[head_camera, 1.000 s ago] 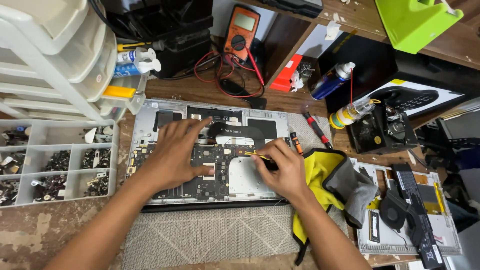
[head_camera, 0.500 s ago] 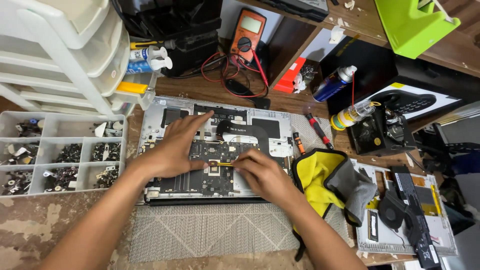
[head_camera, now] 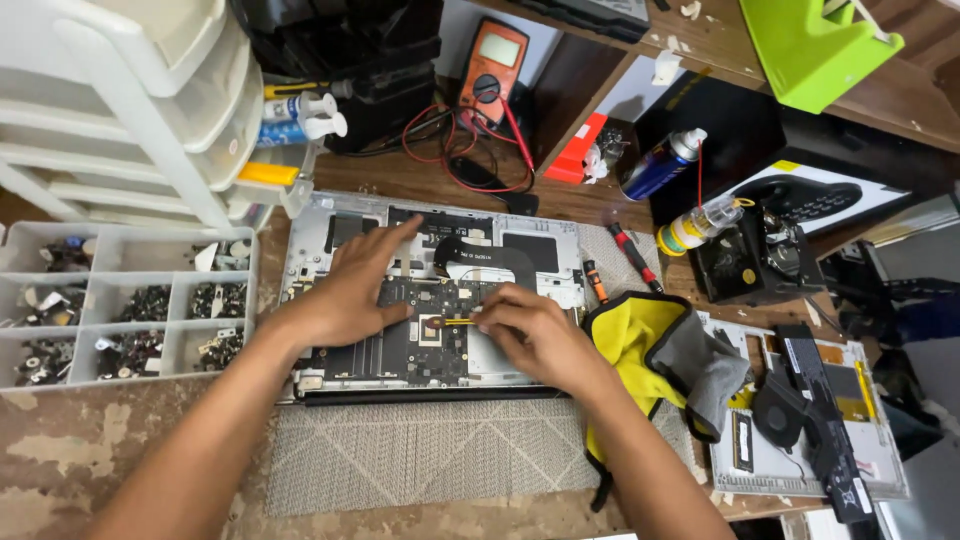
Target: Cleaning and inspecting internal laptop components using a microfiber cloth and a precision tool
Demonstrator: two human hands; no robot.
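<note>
An opened silver laptop chassis [head_camera: 330, 215] lies on the bench with its dark circuit board [head_camera: 400, 350] exposed. My left hand [head_camera: 345, 290] rests flat on the board's upper left, fingers spread, index finger pointing toward the black flat cable [head_camera: 480, 255]. My right hand [head_camera: 530, 335] grips a small yellow-handled tool [head_camera: 458, 321], its tip touching the middle of the board. Its far end is hidden in my fingers.
A compartment tray of small screws [head_camera: 110, 310] sits left, white drawers [head_camera: 110, 110] behind it. An orange multimeter [head_camera: 492, 65], spray can [head_camera: 660, 165] and small bottle [head_camera: 695, 225] stand at the back. A yellow-grey cloth [head_camera: 660, 350] and laptop parts [head_camera: 800, 420] lie right. A grey mat [head_camera: 420, 455] is in front.
My right hand moved left along the board with the yellow tool, from the right side to the middle. My left hand stayed on the board's upper left.
</note>
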